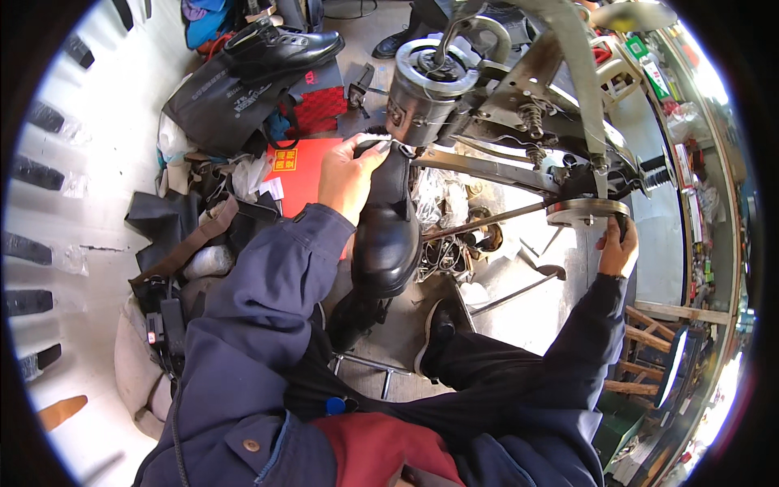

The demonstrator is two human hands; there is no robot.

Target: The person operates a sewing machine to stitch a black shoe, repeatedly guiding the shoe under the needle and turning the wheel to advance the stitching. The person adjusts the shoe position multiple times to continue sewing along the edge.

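Left hand (347,174) pinches the top edge of a black boot (388,243) at the middle of the view, its toe pointing to 6 o'clock. Just past its top, at 12 o'clock, is a metal cylinder (434,105); whether they touch cannot be told. At 3 o'clock, the right hand (618,250) curls its fingers on the rim of a round metal wheel (580,213) on a metal machine (519,81). Good handling likely means a flat, steady boot top, slow, even turns of the wheel, and left fingertips clear of the cylinder. A thin rod (487,221) between boot and wheel limits swinging toward 3 o'clock. Close below the toe, at 7 o'clock, sits a black shoe (355,318). Freest room seems to be the floor (515,329) at 4 o'clock, where a hooked metal bar (519,293) lies.
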